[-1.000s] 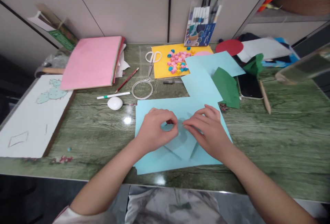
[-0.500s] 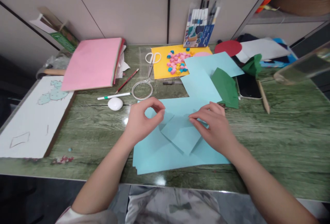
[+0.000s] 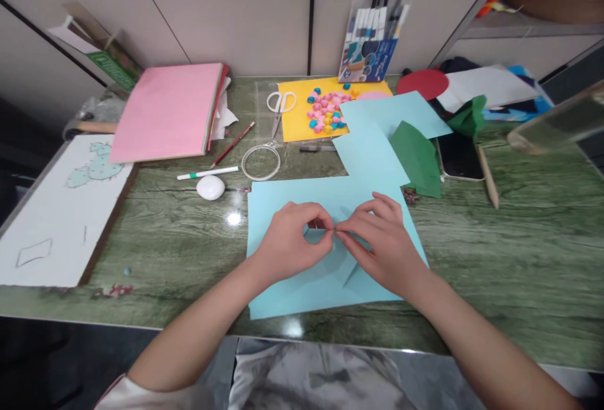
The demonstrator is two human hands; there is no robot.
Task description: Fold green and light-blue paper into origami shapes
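Note:
A small piece of light-blue paper (image 3: 334, 266) stands raised and bent between my hands, its outline partly hidden by my fingers. The thumb and forefinger of my left hand (image 3: 299, 237) are closed in a ring, pinching the paper's upper edge. Tip to tip with it, my right hand (image 3: 377, 243) pinches the same edge, its other fingers curled loosely. Beneath both hands lie larger light-blue sheets (image 3: 278, 300), stacked flat on the table.
Behind the sheets are white scissors (image 3: 282, 103), a tape roll (image 3: 243, 168), a white egg shape (image 3: 210, 188), and yellow paper (image 3: 290, 127) bearing small coloured balls. Green paper (image 3: 415, 158) and a phone (image 3: 460, 157) lie right. A pink paper stack (image 3: 167, 111) and drawing board (image 3: 61, 221) are left.
My left hand has moved right and slightly down until its fingertips meet those of my right hand. The small paper's upper edge is now drawn together between them.

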